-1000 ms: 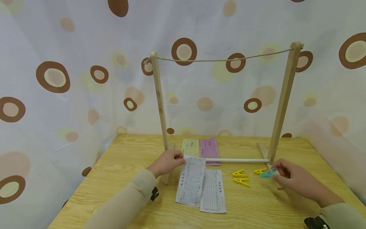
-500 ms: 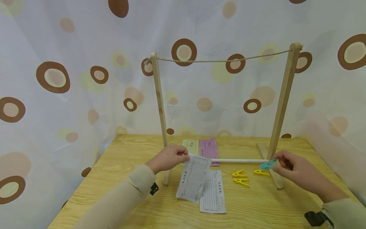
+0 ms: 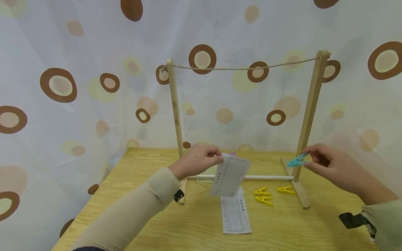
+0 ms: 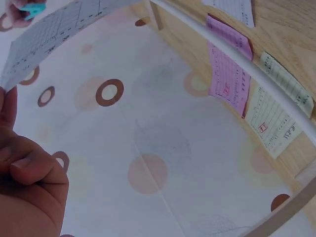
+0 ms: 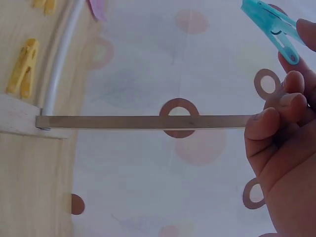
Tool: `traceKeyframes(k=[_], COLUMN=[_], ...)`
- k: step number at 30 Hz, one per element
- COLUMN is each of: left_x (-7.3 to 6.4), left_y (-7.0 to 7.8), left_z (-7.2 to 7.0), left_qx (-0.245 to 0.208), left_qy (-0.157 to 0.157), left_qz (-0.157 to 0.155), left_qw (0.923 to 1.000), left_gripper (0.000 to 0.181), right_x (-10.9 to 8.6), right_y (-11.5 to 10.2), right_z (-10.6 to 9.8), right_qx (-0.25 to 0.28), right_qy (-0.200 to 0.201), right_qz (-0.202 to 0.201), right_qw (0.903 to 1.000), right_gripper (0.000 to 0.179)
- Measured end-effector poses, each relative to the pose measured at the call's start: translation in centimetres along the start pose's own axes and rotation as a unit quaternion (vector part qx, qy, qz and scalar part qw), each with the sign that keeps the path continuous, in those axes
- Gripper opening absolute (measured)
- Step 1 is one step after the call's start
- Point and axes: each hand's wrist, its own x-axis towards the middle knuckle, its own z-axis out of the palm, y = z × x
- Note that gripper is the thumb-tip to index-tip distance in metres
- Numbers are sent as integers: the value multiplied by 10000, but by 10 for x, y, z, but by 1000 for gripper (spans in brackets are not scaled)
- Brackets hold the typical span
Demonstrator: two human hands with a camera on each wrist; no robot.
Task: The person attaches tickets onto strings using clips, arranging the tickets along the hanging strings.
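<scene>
My left hand (image 3: 199, 160) pinches the top left corner of a white printed slip (image 3: 230, 176), which hangs tilted above the table. In my right hand (image 3: 333, 169), thumb and forefinger grip a light blue clothespin (image 3: 297, 160) by its handle ends, beside the frame's right post (image 3: 311, 104). A second white slip (image 3: 236, 216) lies flat on the table, its top hidden behind the held one. Several yellow clothespins (image 3: 262, 191) lie to its right. A pink slip (image 4: 229, 64) and a pale green slip (image 4: 269, 118) lie by the white rod, largely hidden in the head view.
A wooden frame carries a rope (image 3: 232, 69) strung between its two posts, with a white rod (image 3: 267, 177) low down between them. The left post (image 3: 175, 108) stands behind my left hand. A patterned curtain (image 3: 94, 139) hangs behind the wooden table (image 3: 150, 223).
My left hand has lifted the white slip off the table, up and to the right. My right hand has risen with the blue clothespin.
</scene>
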Motion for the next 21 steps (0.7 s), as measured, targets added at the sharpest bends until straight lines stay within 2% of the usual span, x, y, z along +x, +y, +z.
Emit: traceKeyframes(k=[7,14,21], left_x=[23,49,72], left_y=[18,35,49], left_z=[-2,-5,-5], left_qx=[57,120,226], left_qy=[226,572,858], left_qz=[-10,119,250], left_qw=[9997,9982,9957], left_gripper=[18,20,18], right_x=[17,38,61], right_y=[-17,-33,-47], right_z=[-33,-66,-93], right_qx=[-845,-1664,-2201], right_qy=[372,561,646], right_qz=[-106,-181,-331], right_qw=[9957,9843,9728], right_gripper=[29,31,29])
